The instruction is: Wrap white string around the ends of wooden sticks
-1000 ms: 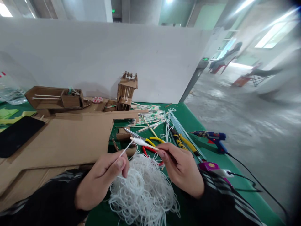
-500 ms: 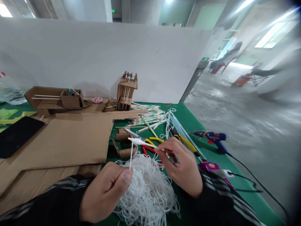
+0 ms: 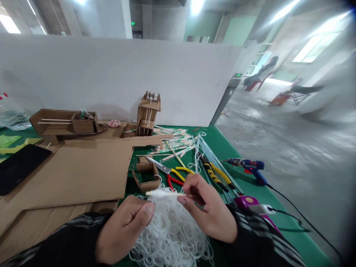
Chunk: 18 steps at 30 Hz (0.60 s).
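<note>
Low over the green surface [image 3: 222,148], we see the stick [image 3: 167,193] lying level between both hands, white string wound on it. Right hand [image 3: 208,215] pinches its right end; left hand [image 3: 125,230] pinches string beneath it. String tangle [image 3: 172,237] sits under both.

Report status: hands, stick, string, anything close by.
Right hand pinches thin wooden stick wrapped in white string. Left hand pinches the strand by tangled white string pile. Yellow-handled scissors just beyond.

You are in a craft workshop: a green counter [image 3: 222,148] with cardboard sheets [image 3: 75,170], pliers [image 3: 215,176], a glue gun [image 3: 247,165], concrete floor [image 3: 278,137].
</note>
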Available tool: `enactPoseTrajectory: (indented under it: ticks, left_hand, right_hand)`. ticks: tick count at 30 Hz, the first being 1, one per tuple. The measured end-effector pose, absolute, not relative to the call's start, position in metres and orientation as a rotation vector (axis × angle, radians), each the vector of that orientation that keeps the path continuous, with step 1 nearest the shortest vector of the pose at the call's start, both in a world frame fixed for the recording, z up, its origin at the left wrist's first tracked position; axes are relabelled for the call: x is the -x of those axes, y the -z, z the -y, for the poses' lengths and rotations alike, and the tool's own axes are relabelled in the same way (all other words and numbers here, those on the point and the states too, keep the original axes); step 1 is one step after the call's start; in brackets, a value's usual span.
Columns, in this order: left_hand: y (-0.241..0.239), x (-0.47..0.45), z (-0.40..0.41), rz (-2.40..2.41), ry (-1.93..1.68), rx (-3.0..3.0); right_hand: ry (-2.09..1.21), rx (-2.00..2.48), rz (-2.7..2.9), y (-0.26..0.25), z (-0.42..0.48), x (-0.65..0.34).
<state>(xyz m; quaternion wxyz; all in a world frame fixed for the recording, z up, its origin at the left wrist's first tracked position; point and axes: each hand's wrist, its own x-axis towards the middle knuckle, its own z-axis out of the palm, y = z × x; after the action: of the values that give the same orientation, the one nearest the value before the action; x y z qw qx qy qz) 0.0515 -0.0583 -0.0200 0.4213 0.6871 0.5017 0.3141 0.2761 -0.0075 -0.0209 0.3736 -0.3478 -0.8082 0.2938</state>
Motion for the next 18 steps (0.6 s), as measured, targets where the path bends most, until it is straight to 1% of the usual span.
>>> enactPoseTrajectory:
  ticks: [5,10,13,18]
  left_hand:
    - [0.027,-0.05,0.058,-1.361,-0.872,-1.712]
    - [0.035,-0.051,0.06,-1.421,-0.905,-1.717]
    - [0.039,-0.05,0.062,-1.476,-0.921,-1.715]
    - [0.042,-0.048,0.06,-1.452,-0.823,-1.681]
  right_hand:
    - [-0.662,0.819,2.163,0.023,0.004,-0.277]
    - [-0.779,0.869,2.214,0.021,0.006,-0.277]
    - [-0.762,0.877,2.221,0.021,0.007,-0.276]
    - [-0.675,0.826,2.341,0.026,0.003,-0.278]
